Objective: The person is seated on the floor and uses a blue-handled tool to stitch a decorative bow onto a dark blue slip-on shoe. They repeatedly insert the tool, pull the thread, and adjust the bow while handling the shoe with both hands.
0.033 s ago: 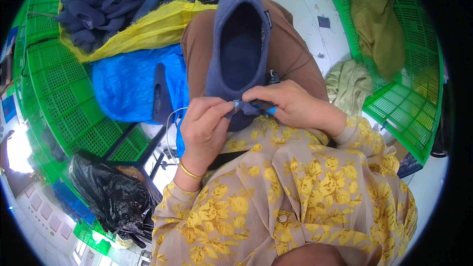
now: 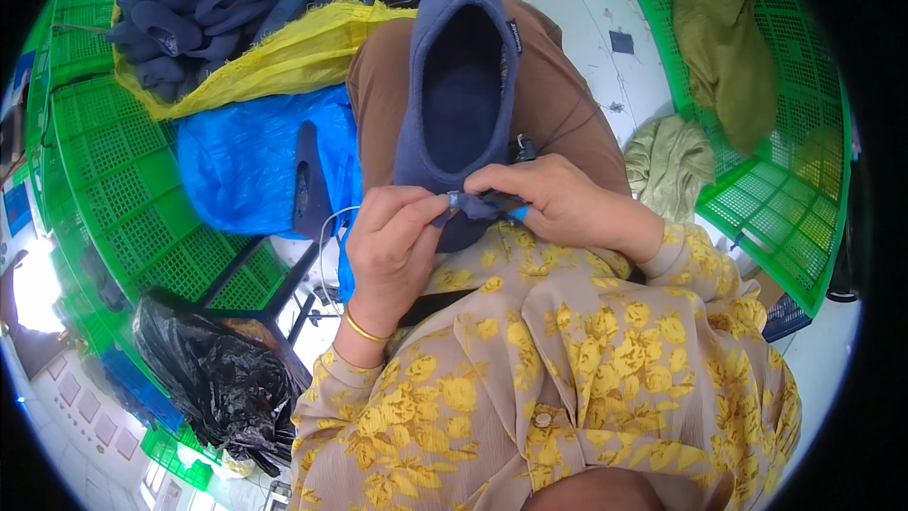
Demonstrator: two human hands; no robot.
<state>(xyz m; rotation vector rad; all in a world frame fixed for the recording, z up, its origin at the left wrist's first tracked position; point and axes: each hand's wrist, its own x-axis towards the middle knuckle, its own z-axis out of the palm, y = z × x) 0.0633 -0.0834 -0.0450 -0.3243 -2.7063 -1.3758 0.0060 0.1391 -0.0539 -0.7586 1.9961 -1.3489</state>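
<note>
A navy fabric slipper [image 2: 463, 95] rests on my lap, its opening facing up and its near end between my hands. My left hand [image 2: 392, 232] is closed in a pinch on a bunched bit of cloth at that near end, by a small pale-blue piece [image 2: 454, 200]. From the other side, my right hand [image 2: 572, 203] is closed around a slim dark tool with a blue part [image 2: 517, 213]. Its kind is mostly hidden by my fingers and the cloth. The thumb of my right hand lies against the slipper's near edge.
A yellow sack [image 2: 284, 52] full of navy slippers stands at the far left. Below it, one slipper [image 2: 308, 180] lies on blue plastic [image 2: 232, 166]. Green crates [image 2: 123, 199] flank me on both sides, cloths [image 2: 724, 57] at the right one. A black bag [image 2: 213, 369] sits near left.
</note>
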